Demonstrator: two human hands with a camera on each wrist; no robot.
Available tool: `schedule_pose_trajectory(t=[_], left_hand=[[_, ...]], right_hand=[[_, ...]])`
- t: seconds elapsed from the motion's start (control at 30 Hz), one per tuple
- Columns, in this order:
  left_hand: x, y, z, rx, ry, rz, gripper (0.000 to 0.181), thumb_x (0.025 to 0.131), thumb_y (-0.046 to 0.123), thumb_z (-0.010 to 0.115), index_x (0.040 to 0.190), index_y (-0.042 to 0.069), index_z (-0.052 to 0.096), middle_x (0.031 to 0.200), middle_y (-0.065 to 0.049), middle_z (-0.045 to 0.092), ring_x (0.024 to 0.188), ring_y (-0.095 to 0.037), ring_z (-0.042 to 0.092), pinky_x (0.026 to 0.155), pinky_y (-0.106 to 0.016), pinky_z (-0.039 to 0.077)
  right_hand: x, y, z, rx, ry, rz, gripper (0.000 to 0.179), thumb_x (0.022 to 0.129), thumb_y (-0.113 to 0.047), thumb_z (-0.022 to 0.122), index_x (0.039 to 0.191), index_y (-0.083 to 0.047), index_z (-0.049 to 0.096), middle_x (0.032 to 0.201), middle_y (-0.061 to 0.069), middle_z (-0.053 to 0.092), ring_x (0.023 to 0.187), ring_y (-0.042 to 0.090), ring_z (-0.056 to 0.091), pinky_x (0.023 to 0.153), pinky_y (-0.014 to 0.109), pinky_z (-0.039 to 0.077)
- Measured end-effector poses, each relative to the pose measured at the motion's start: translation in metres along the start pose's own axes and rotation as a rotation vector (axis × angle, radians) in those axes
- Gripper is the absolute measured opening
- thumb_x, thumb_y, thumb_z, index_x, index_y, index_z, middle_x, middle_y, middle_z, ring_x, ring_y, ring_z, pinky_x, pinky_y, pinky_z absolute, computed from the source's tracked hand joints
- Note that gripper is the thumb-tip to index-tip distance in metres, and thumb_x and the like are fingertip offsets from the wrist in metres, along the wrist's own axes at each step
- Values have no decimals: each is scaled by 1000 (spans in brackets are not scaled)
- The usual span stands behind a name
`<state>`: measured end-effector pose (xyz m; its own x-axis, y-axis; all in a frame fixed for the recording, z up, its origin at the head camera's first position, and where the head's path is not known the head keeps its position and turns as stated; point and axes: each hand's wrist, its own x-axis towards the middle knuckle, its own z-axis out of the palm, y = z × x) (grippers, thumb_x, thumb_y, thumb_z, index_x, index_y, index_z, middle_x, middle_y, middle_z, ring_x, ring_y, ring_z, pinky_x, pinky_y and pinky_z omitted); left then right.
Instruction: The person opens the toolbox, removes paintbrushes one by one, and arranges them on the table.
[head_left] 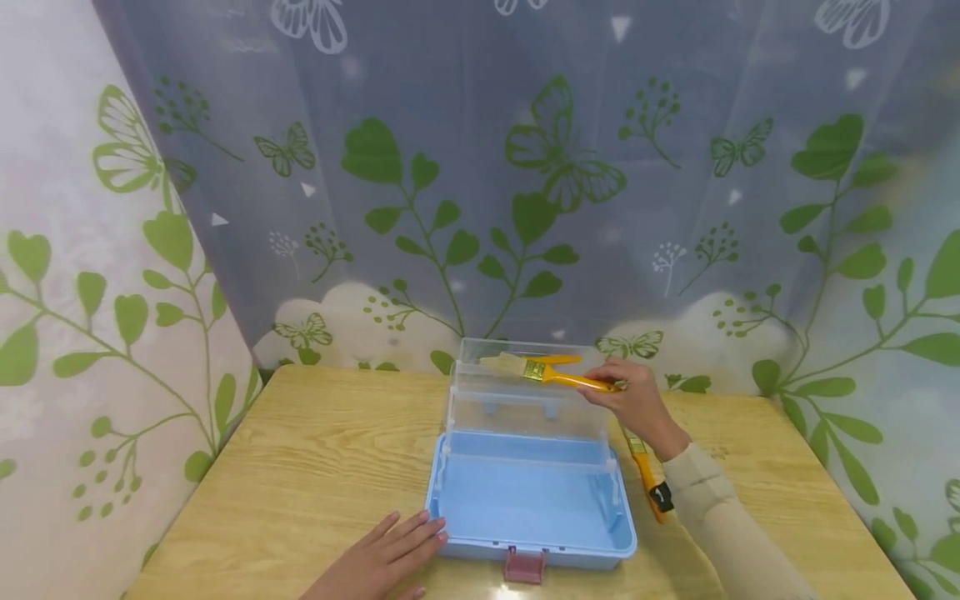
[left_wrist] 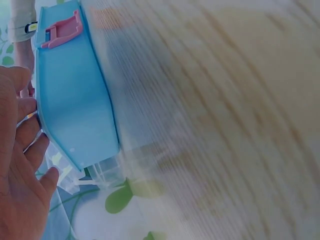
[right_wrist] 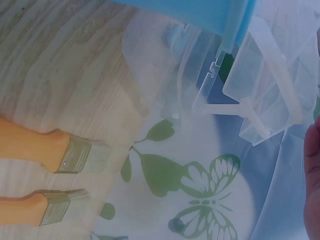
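Paintbrush (head_left: 572, 380) with an orange handle is pinched in my right hand (head_left: 636, 402) by the raised clear trays (head_left: 525, 417) of an open blue box (head_left: 525, 508), whose left side my left hand (head_left: 386, 557) touches, fingers outstretched (two more brushes (right_wrist: 52, 149) lie on the table (head_left: 337, 450)).

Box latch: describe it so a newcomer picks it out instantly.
On the wood-grained table, find the open blue box. Follow its near edge to about the middle, where the latch sits, pink against the blue plastic beside it.

Wood-grain table (head_left: 322, 458) | blue box (head_left: 525, 508), open | two orange-handled paintbrushes (right_wrist: 30, 147) beside it
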<state>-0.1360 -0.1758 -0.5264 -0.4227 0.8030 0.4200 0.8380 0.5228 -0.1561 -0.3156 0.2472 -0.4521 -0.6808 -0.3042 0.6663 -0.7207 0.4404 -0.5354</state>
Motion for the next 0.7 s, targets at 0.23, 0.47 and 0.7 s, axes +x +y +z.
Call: schedule_pose_trajectory(t=[0.23, 0.47, 0.7], left_hand=[[0, -1, 6, -17, 22, 17, 74, 96, 40, 68, 157, 11, 39, 149, -7, 56, 157, -9, 0, 124, -22, -8], [-1, -2, 9, -5, 37, 23, 78, 96, 41, 67, 160, 13, 33, 150, -6, 55, 157, -10, 2, 125, -23, -7], [0, -3, 8, -4, 44, 32, 79, 96, 41, 67, 161, 13, 31, 155, -4, 49, 157, -10, 3, 125, -23, -6]], right_hand=[[-8, -1, -7, -22, 56, -37, 21, 72, 7, 87, 90, 0, 80, 82, 11, 73, 70, 20, 63, 64, 21, 55], [-12, -29, -14, -70, 116, -98, 22, 67, 16, 85, 85, 9, 76, 78, 20, 71, 65, 28, 59, 57, 25, 52], [-19, -32, -21, -55, 147, -87, 23, 68, 18, 84, 87, 8, 77, 77, 15, 69, 64, 22, 57, 58, 16, 48]])
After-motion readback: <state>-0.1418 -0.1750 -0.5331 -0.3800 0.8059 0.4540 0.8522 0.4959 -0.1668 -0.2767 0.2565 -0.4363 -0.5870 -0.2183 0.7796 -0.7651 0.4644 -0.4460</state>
